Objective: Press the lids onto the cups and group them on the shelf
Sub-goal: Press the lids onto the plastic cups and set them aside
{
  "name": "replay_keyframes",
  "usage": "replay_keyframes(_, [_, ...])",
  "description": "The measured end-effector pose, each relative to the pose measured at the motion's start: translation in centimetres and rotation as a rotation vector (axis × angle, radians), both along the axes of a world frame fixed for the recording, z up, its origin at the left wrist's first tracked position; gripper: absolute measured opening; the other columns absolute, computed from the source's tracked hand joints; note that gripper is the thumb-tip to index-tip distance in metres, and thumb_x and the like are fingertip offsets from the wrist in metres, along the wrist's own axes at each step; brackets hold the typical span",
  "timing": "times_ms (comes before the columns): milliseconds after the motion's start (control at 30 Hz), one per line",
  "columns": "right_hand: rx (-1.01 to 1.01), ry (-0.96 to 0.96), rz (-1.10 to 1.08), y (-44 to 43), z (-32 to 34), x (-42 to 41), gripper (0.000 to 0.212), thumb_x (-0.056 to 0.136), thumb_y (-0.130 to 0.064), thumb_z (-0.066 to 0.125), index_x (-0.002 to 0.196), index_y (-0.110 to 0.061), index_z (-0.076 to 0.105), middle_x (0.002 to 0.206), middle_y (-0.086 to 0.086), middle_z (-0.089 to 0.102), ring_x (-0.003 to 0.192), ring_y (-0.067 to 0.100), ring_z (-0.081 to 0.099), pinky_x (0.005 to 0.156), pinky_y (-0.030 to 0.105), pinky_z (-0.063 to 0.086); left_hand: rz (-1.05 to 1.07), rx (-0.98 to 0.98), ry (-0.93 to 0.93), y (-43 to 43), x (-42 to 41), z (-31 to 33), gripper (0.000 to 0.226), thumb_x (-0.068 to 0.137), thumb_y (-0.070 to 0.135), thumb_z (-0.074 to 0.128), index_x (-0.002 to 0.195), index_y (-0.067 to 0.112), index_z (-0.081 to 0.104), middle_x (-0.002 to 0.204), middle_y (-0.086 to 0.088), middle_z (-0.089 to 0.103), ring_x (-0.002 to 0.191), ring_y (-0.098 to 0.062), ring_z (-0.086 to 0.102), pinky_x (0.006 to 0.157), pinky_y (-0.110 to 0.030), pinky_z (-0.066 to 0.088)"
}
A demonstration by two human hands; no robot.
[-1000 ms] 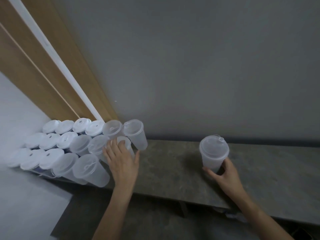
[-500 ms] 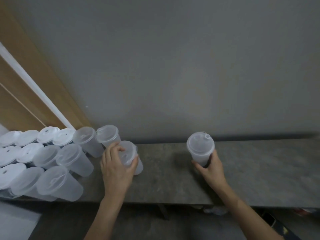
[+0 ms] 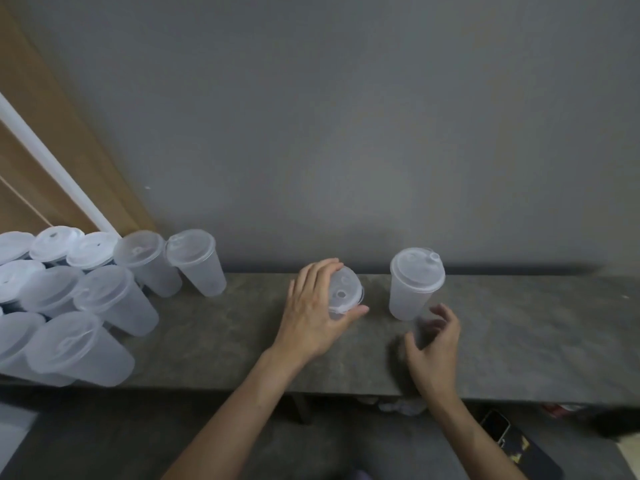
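Grouping looked the step in hand: well right of the lidded cluster [image 3: 104, 299] on the shelf [image 3: 519, 341], left hand [image 3: 313, 320] clasped one capped cup [image 3: 344, 292], right hand [image 3: 433, 348] hung loose and empty beside a second cup [image 3: 414, 285], both cups seemingly due there next.

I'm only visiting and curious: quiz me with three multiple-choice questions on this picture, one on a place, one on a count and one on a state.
1. Where on the shelf does the cluster of lidded cups stand?
A. left end
B. middle
C. right end

2. How many cups stand apart from that cluster?
A. one
B. two
C. four

3. What is the right hand doing?
A. gripping a lid
B. holding nothing
C. pressing the wall

Key:
1 A: the cluster crowds the shelf's left end.
2 B: only the middle cup, gripped by the left hand, and the right cup stand apart.
3 B: its fingers are loosely curled, with nothing between them.
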State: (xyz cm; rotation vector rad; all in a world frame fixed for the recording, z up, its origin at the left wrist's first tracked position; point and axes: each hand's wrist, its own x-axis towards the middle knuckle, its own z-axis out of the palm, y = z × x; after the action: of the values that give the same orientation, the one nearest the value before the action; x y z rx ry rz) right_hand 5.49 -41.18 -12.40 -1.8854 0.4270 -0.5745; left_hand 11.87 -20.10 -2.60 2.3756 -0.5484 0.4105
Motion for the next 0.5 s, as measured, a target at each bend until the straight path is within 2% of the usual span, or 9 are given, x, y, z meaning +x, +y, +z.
replay_keyframes(67, [-0.06, -0.068, 0.051, 1.1, -0.1, -1.4, 0.055, 0.078, -0.015, 0.066, 0.129, -0.02, 0.046, 0.123, 0.005, 0.052, 0.103, 0.019, 0.053, 0.089, 0.051, 0.053, -0.017, -0.089, 0.064, 0.3, -0.1, -0.2, 0.07, 0.084, 0.064, 0.067, 0.137, 0.022, 0.049, 0.144, 0.011, 0.048, 0.132, -0.007, 0.043, 0.11, -0.026, 0.037])
replay_keyframes(133, [-0.107, -0.103, 0.199, 2.4, 0.5, -1.9, 0.047, 0.079, -0.025, 0.062, 0.124, -0.024, 0.049, 0.117, -0.001, 0.052, 0.103, 0.012, 0.053, 0.085, 0.045, 0.053, -0.046, -0.139, 0.098, 0.6, -0.2, -0.5, 0.064, 0.087, 0.059, 0.067, 0.138, 0.024, 0.048, 0.145, 0.013, 0.044, 0.133, -0.004, 0.041, 0.111, -0.027, 0.039])
replay_keyframes(233, [-0.115, -0.102, 0.454, 4.8, 1.7, -0.7, 0.058, 0.085, -0.028, 0.068, 0.138, -0.017, 0.047, 0.133, -0.004, 0.053, 0.123, 0.014, 0.055, 0.1, 0.031, 0.049, -0.104, -0.144, 0.106, 0.7, -0.4, -0.7, 0.066, 0.086, 0.053, 0.071, 0.14, 0.024, 0.046, 0.146, 0.014, 0.041, 0.135, -0.004, 0.04, 0.112, -0.029, 0.04])
replay_keyframes(333, [0.008, -0.029, 0.575, 7.1, 2.5, 1.5, 0.077, 0.087, -0.023, 0.082, 0.149, -0.021, 0.037, 0.146, -0.013, 0.05, 0.135, 0.006, 0.051, 0.108, 0.022, 0.045, -0.161, -0.166, 0.15, 1.1, -0.3, -0.6, 0.069, 0.086, 0.051, 0.07, 0.143, 0.022, 0.044, 0.15, 0.012, 0.04, 0.139, -0.007, 0.039, 0.114, -0.03, 0.038])
replay_keyframes(400, [0.05, 0.0, 0.614, 7.8, 2.4, 2.6, 0.076, 0.087, -0.027, 0.082, 0.148, -0.026, 0.037, 0.142, -0.02, 0.052, 0.132, 0.001, 0.054, 0.108, 0.026, 0.049, -0.21, -0.194, 0.173, 1.6, -0.3, -0.6, 0.065, 0.09, 0.049, 0.067, 0.144, 0.019, 0.045, 0.152, 0.01, 0.039, 0.142, -0.009, 0.038, 0.116, -0.031, 0.035])
replay_keyframes(500, [0.039, 0.015, 0.647, 7.9, 1.9, 3.4, 0.073, 0.088, -0.029, 0.081, 0.149, -0.021, 0.042, 0.141, -0.014, 0.059, 0.131, 0.005, 0.057, 0.108, 0.035, 0.05, -0.255, -0.188, 0.188, 2.1, -0.4, -0.5, 0.063, 0.091, 0.039, 0.072, 0.145, 0.018, 0.046, 0.155, 0.01, 0.037, 0.145, -0.009, 0.035, 0.118, -0.03, 0.033])
